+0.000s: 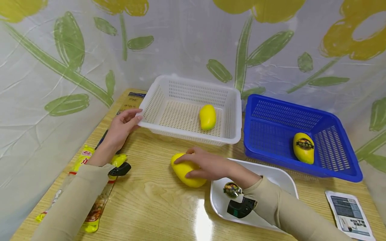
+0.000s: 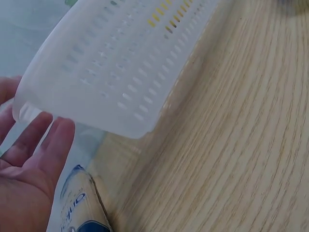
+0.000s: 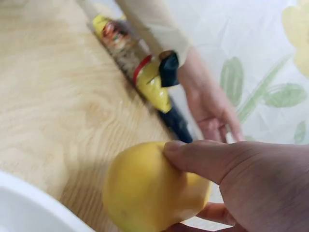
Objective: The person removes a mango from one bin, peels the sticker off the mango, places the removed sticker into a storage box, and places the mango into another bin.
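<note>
My right hand (image 1: 205, 164) grips a yellow mango (image 1: 184, 171) over the wooden table, thumb on one side and fingers on the other. The right wrist view shows this mango (image 3: 145, 188) up close, with part of the fingers hidden behind it. At the left front corner of a white plastic basket (image 1: 190, 132), my left hand (image 1: 122, 126) pinches the rim; its fingertips (image 2: 63, 128) reach under that edge in the left wrist view. A second mango (image 1: 208, 117) lies inside the white basket. Another mango (image 1: 303, 148), bearing a dark label, lies in the blue basket (image 1: 283, 164).
A white tray (image 1: 289, 184) stands in front of the blue basket, a round label (image 1: 232, 190) on it beside my right wrist. Yellow-ended food packets (image 1: 96, 211) lie under my left forearm. A flat pouch (image 1: 350, 214) is at the right edge. Flowered curtain (image 1: 187, 57) surrounds the table.
</note>
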Demonstrator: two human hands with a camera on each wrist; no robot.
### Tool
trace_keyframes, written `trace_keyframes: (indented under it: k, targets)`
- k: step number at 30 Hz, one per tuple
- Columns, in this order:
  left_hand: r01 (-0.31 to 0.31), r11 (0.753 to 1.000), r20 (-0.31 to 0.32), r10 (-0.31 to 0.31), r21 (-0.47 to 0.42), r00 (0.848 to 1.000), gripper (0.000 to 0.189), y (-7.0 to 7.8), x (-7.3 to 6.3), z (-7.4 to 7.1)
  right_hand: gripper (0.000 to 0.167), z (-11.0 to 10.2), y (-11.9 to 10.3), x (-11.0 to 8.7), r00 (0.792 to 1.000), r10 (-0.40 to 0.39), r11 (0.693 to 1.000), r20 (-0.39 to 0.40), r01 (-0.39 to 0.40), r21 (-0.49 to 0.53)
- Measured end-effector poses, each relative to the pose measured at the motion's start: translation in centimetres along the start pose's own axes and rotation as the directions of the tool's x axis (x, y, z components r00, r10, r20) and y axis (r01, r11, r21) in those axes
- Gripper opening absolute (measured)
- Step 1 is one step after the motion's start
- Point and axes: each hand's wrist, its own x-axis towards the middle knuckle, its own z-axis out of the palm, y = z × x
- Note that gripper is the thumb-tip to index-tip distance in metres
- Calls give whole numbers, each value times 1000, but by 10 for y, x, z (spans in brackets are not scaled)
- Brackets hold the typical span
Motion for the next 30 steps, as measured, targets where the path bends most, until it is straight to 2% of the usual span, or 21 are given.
trace_keyframes:
  k: [5,9,11,15,19,24,30]
  targets:
    - [-15,996,24,17,-83,1000,49,-1,0,0,46,-16,-9,-12,998,-13,986,-69,24,162]
    - [-19,994,20,21,-107,1000,48,-1,-1,1,47,-35,-8,-20,981,32,964,-194,20,264]
    - [-18,993,22,20,-114,1000,49,-1,-1,2,48,-45,-5,-22,959,74,953,-273,12,302]
    - [-13,994,23,16,-106,1000,49,-2,-2,2,49,-63,2,-24,899,217,925,-381,-66,374]
    - [-13,993,35,18,-114,999,50,-3,-2,2,51,-76,13,-27,843,336,884,-420,-128,450]
    - [-20,991,43,26,-135,999,50,-4,-3,2,52,-85,29,-26,793,406,844,-454,-135,519]
    - [-22,991,40,27,-130,999,50,-4,-3,2,53,-95,48,-17,717,492,801,-494,-150,579]
